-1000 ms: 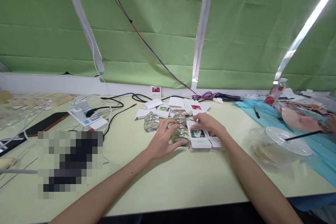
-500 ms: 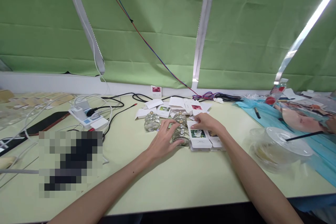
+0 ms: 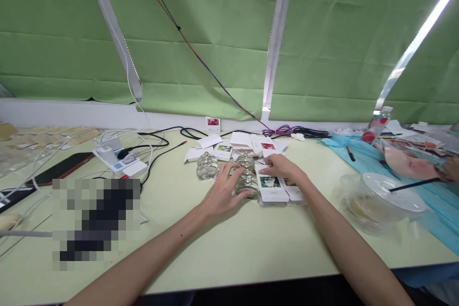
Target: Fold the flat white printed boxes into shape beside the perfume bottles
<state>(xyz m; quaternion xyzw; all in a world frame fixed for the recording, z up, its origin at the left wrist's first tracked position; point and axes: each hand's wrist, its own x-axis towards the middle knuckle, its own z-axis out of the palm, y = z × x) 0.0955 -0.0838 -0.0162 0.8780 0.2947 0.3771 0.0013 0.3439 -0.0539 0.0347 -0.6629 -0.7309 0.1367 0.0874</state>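
Observation:
Several clear glass jars with small gold knobs stand mid-table. My left hand (image 3: 226, 185) is curled around the nearest jar (image 3: 247, 189) of the right-hand row, thumb low on its front and fingers over its left side. Other jars (image 3: 207, 167) stand left of that hand. To the right lie white boxes printed with flowers, among them a white-flower box (image 3: 271, 186) and one beside it (image 3: 294, 193) partly covered by my arm. My right hand (image 3: 281, 166) is closed at the far end of these boxes, with some fingertips hidden.
Opened white cartons (image 3: 242, 141) lie behind the jars. A power strip (image 3: 116, 160), cables and a dark phone (image 3: 64, 168) are at left. On the right are a lidded plastic cup (image 3: 373, 205) with a black straw, blue sheeting (image 3: 335, 146), a bottle (image 3: 376, 124) and another person's hand (image 3: 450, 169).

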